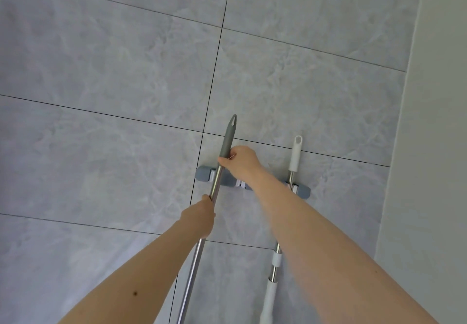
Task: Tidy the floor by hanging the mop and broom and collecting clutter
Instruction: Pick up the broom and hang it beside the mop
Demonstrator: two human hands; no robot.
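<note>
1. Right hand [241, 161] grip closed on grey-capped pole [219, 177], at rack [203, 174] left slot.
2. Left hand [199, 216] grips pole lower.
3. White pole [295, 158] hangs in right slot.
4. No readable writing.

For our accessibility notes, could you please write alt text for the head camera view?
Two bare hands press a grey-tipped metal pole into the left slot of a grey wall rack; the right hand holds it near the top, the left hand lower. A white-tipped pole already hangs at the rack's right end.
</note>
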